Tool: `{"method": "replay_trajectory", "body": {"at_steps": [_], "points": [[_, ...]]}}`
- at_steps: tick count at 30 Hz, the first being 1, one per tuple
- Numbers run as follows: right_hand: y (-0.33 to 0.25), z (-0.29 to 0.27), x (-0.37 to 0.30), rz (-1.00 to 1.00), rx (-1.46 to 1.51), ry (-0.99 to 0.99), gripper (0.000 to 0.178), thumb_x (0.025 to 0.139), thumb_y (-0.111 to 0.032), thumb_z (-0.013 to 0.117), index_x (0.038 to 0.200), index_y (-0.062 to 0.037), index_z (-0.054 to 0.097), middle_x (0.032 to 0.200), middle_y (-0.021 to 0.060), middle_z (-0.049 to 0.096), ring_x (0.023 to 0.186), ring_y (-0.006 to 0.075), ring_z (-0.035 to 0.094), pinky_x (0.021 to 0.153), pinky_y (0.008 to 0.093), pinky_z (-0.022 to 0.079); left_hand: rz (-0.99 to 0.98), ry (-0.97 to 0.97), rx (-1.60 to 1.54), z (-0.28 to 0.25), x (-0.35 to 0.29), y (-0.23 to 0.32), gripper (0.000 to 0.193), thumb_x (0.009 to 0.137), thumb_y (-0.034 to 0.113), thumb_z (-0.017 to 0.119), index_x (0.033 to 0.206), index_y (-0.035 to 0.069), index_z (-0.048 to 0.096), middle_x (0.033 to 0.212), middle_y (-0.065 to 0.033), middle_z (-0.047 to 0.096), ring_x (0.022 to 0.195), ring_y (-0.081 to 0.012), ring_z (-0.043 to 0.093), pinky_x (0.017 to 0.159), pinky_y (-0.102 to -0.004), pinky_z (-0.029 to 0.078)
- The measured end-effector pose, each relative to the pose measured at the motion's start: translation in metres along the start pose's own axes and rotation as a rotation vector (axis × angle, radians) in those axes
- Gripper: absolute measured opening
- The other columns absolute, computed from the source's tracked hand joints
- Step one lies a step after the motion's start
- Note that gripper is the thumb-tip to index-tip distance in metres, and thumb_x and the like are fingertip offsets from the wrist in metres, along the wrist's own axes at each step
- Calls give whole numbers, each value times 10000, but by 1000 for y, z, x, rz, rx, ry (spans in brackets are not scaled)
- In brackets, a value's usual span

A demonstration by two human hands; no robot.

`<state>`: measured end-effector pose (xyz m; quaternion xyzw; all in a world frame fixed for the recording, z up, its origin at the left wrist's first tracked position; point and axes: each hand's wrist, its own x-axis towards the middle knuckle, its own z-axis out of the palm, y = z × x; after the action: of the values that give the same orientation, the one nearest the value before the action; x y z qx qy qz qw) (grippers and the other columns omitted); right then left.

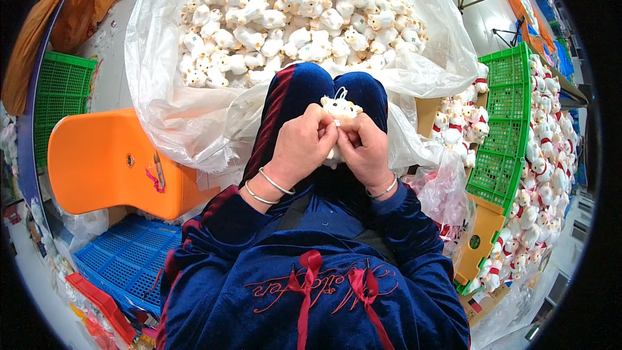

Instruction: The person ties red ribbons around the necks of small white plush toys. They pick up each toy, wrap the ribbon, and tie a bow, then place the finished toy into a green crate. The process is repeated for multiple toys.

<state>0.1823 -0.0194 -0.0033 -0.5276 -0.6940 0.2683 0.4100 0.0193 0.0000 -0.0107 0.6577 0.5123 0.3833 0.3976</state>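
Note:
A small white plush toy (342, 109) with dark eyes rests between my knees, with a thin white loop standing up from its head. My left hand (299, 146) is closed, thumb and fingers pinched at the toy's front. Opposite it, my right hand (365, 153) is also closed, its thumb and fingertips meeting the left ones just below the toy's face. A tiny white piece (337, 123) shows between the fingertips; what it is I cannot make out. My fingers and palms hide much of the toy's body.
Ahead, a big clear plastic bag (155, 45) lies open, heaped with white plush toys (298, 19). At left, an orange chair (91, 162) carries thread snips (159, 170) and pink cord; a blue crate (129, 259) is nearer. Green crates (499, 129) and red-scarfed plush toys (541, 175) stand right.

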Motion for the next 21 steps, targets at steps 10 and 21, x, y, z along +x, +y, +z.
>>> {"method": "replay_trajectory", "body": {"at_steps": [10, 21], "points": [[2, -2, -2, 86, 156, 20, 94, 939, -54, 641, 1016, 0, 642, 802, 92, 681, 652, 124, 648, 585, 277, 507, -152, -132, -191, -21, 9, 10, 145, 938, 120, 647, 982, -18, 658, 762, -62, 692, 630, -89, 628, 604, -263, 519], [-8, -15, 11, 166, 132, -147, 120, 943, -71, 645, 1039, 0, 647, 825, 130, 719, 695, 192, 715, 630, 304, 545, -167, -312, -203, -29, 16, 5, 151, 915, 113, 684, 990, -18, 673, 809, -39, 699, 693, -60, 627, 640, -244, 525]]}}
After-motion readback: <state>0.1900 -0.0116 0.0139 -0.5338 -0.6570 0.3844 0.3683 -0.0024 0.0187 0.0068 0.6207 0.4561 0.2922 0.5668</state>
